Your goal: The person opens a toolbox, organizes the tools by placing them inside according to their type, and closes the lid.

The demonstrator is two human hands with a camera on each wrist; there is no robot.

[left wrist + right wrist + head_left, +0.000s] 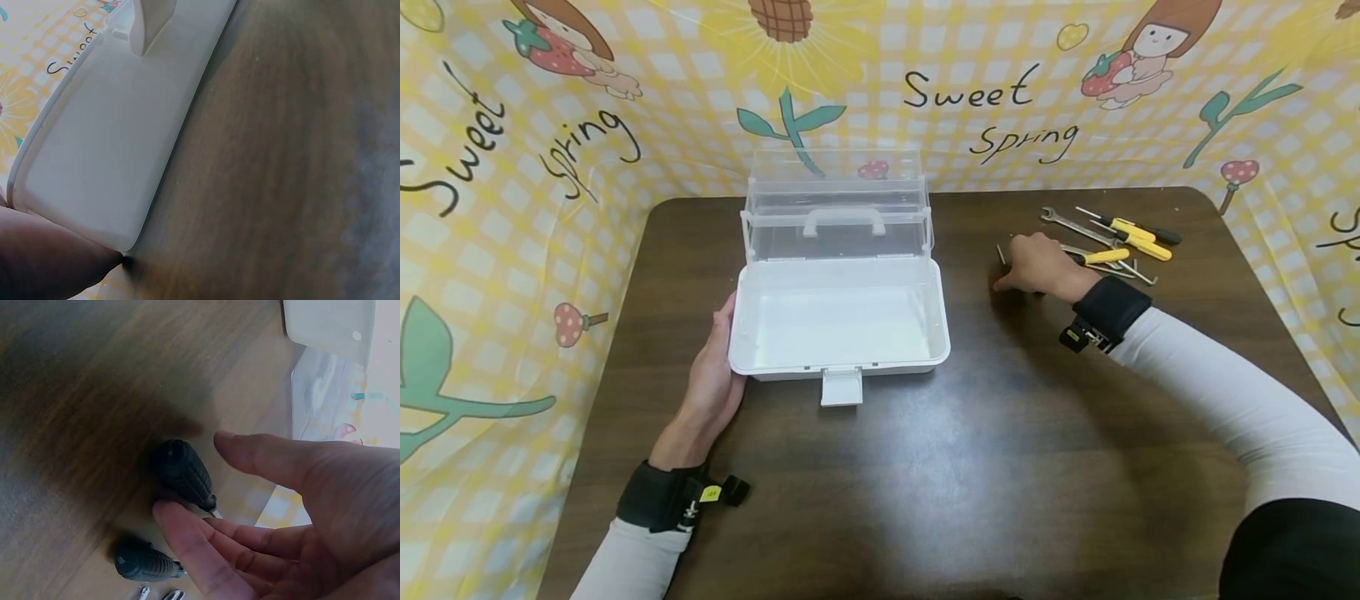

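Note:
A white toolbox (839, 317) with its clear lid raised stands on the table. My left hand (713, 387) rests along its left side; the left wrist view shows a digit of that hand (56, 256) touching the corner of the white box (100, 156). Over at the right, my right hand (1045, 268) is low over the tools. In the right wrist view, the thumb and fingers of my right hand (269, 506) are spread apart beside a black screwdriver handle (182, 472), not closed on it. Another black handle (144, 561) lies near the fingertips.
Yellow-and-black screwdrivers (1138, 242), a wrench (1082, 227) and several other metal tools lie just right of my right hand. The wooden table (925, 483) reaches back to a yellow checked cloth (985, 50), which also hangs at both sides.

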